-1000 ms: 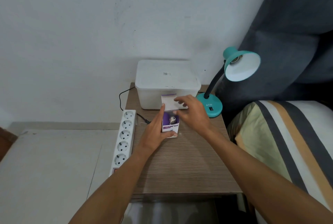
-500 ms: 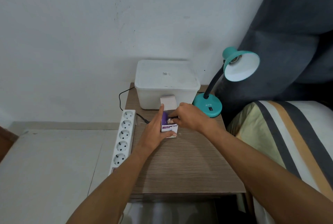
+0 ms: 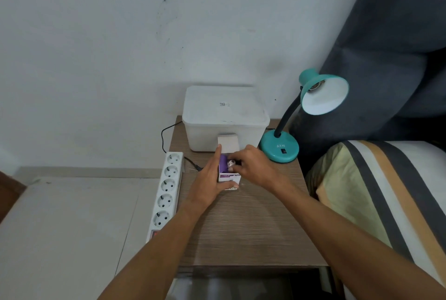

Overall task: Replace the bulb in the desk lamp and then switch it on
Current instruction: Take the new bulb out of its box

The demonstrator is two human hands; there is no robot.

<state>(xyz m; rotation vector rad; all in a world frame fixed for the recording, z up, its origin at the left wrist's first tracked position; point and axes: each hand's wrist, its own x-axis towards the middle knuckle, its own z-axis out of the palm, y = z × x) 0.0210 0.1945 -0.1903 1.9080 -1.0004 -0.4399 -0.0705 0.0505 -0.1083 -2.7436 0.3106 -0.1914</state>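
Standing upright near the back of the table (image 3: 243,234), just in front of the white tub (image 3: 225,118): the bulb box (image 3: 229,178), top flap folded back, with the bulb (image 3: 231,164) inside, metal base up and showing at the mouth. Long axis of box and bulb roughly vertical, so out means straight up. Clamped on the box from its left side: the left hand (image 3: 210,182), fingers flat along the purple wall, thumb hooked round the near face, holding it steady. Arched over the opening from the right: the right hand (image 3: 253,169), fingertips pinched at the bulb's screw base (grip looks closed on it, though the fingers hide how much is actually held). Right hand clearly the nearer to the bulb, and already on it; wrist bent down, forearm running in from the lower right. Off to the right and farther back: the lamp (image 3: 280,149), teal base on the table corner, shade (image 3: 324,94) tipped toward the camera with its socket apparently empty. Power strip (image 3: 166,191) along the table's left edge. Probably early in the job: bulb not yet free, lamp still unfilled.
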